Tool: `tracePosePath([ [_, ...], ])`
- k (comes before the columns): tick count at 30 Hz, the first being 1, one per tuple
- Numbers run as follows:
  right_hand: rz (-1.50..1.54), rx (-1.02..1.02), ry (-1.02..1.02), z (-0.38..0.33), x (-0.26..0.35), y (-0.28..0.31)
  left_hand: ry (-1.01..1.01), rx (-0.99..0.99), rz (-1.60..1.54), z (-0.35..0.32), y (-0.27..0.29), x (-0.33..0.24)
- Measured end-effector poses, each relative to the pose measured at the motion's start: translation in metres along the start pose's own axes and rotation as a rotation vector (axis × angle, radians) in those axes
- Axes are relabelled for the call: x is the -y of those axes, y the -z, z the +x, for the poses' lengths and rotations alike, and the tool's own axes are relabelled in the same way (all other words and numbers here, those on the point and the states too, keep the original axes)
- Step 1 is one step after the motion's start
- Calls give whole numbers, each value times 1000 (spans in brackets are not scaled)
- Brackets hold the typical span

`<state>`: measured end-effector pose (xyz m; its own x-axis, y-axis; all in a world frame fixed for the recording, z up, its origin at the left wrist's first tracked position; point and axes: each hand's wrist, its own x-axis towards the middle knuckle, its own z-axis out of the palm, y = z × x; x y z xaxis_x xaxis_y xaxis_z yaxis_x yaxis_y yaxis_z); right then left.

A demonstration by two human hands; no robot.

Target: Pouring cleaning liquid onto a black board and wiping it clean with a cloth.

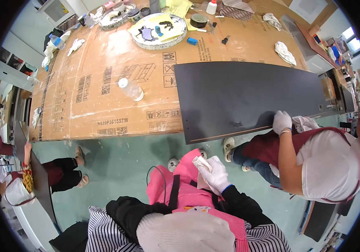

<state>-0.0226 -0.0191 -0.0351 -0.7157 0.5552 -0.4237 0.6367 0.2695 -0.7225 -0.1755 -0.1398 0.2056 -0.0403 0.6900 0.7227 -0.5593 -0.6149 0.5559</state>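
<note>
My right hand (217,175), in a white knit glove, is closed around a crumpled whitish cloth (203,168) in front of my pink apron. At the lower edge, very near the camera, my left hand (184,233) shows as a large pale knit glove at the end of a black sleeve; its fingers cannot be made out. Beyond my hands, a dark flat board (247,98) lies on the cardboard-covered table (91,101) and juts past its front edge. A co-worker's gloved hand (282,122) rests on the board's near edge, with another cloth (305,124) beside it.
A clear bottle (131,90) stands left of the board. Farther back are a round tray (163,42), a blue block (192,41), a tape roll (198,20) and a crumpled white glove (285,53). Another person (24,185) stands at left by a dark panel.
</note>
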Motion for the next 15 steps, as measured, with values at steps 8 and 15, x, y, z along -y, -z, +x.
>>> tracePosePath([
  [8,-33,-93,216,2,-31,-8,236,-380,213,36,14,-31],
  [15,-13,-153,53,-7,-31,1,-383,-15,-188,56,-5,35],
])
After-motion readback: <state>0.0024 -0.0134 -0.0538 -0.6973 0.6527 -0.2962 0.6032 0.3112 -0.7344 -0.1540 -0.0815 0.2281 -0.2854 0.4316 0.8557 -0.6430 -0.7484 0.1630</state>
